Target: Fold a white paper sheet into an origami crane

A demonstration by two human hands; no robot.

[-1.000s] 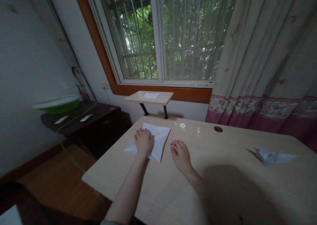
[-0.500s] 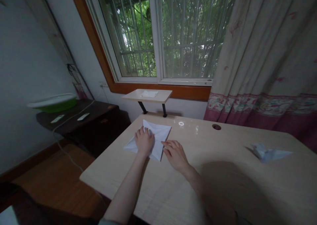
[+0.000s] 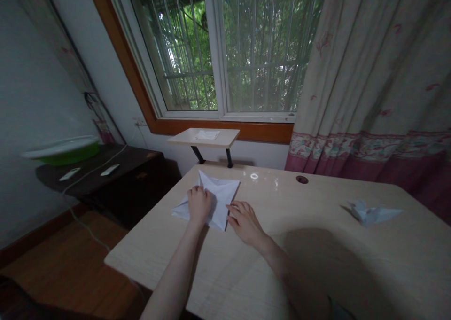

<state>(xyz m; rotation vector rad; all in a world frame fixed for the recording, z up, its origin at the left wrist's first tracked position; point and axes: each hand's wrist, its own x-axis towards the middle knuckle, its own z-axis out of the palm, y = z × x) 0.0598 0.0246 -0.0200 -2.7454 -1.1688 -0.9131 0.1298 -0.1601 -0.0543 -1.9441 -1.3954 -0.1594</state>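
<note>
A sheet of white paper (image 3: pixel 220 198) with fold creases and pointed corners lies on the light wooden table (image 3: pixel 225 268). My left hand (image 3: pixel 199 205) rests on its left part, fingers curled down against the paper; the fingertips are partly hidden. At the paper's right edge is my right hand (image 3: pixel 246 221), its index fingertip touching the edge and its thumb a little apart below. Farther right on the table sits a folded paper figure (image 3: pixel 373 213) with pointed ends, like a bird.
A small raised shelf (image 3: pixel 179 139) at the table's back bears a flat white paper piece (image 3: pixel 207 135). A round hole (image 3: pixel 302 180) pierces the tabletop. To the left, a dark side table (image 3: pixel 141 162) holds a green and white basin (image 3: pixel 66 151). Behind are a barred window and a curtain (image 3: pixel 331 99).
My left hand's fingers have curled in from a flatter, more spread pose on the paper. My right hand stays at the paper's right edge. The view has shifted slightly.
</note>
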